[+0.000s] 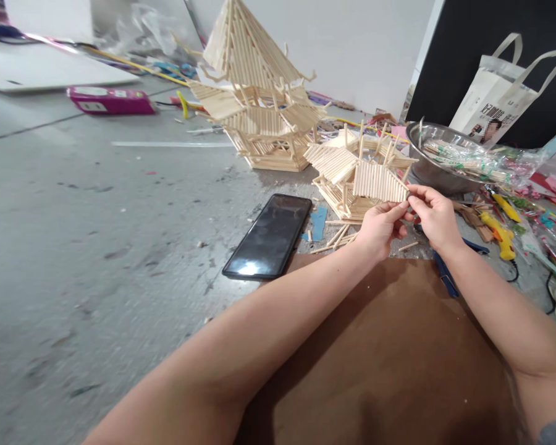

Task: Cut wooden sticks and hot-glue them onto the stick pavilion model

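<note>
Presently, two stick models [332, 162]; your right hand [434, 217] pinches one front roof panel [379, 180], left hand [380, 227] alongside, grip unclear; panel's long axis runs left-right, narrowing rightward.

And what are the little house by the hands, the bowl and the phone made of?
The little house: looks like bare wood, pale and unpainted, built from thin sticks.
The bowl: probably metal, because it's smooth, grey and shiny.
The phone: glossy black front, likely glass, with a bright reflection; its back is hidden.
</note>
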`<act>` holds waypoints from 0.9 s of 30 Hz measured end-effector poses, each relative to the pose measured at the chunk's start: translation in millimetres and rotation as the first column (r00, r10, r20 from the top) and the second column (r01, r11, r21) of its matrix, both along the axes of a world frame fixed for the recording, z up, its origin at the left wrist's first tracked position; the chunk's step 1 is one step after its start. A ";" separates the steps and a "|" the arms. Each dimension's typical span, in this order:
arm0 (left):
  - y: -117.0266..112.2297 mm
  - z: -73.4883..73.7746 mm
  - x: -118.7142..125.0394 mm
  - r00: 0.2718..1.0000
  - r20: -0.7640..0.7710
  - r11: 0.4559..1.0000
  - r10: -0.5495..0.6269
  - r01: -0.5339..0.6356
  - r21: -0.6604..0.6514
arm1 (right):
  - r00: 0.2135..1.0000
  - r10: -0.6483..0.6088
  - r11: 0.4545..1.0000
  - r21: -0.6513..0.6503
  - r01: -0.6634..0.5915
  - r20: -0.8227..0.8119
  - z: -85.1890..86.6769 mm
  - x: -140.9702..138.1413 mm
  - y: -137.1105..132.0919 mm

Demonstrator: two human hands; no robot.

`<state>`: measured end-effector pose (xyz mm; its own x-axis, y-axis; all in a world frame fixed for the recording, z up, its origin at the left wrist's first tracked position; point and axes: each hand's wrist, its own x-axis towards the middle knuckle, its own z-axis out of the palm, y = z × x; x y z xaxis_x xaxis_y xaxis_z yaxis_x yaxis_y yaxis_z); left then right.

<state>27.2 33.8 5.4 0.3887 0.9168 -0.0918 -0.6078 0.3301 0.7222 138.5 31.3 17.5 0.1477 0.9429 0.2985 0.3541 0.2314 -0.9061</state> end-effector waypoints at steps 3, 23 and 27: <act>-0.2 0.7 -0.3 1.000 -0.005 1.000 -0.001 0.001 -0.012 | 1.000 0.002 1.000 0.006 -0.002 0.011 -0.2 0.4 -0.3; 1.8 -1.2 0.4 1.000 -0.011 1.000 0.000 0.000 -0.010 | 0.998 -0.019 0.998 0.055 0.015 0.065 -5.0 1.7 2.8; 0.3 1.1 -1.8 1.000 -0.020 1.000 -0.005 0.005 -0.025 | 0.998 -0.031 0.998 0.047 0.029 0.046 -3.5 -0.1 2.2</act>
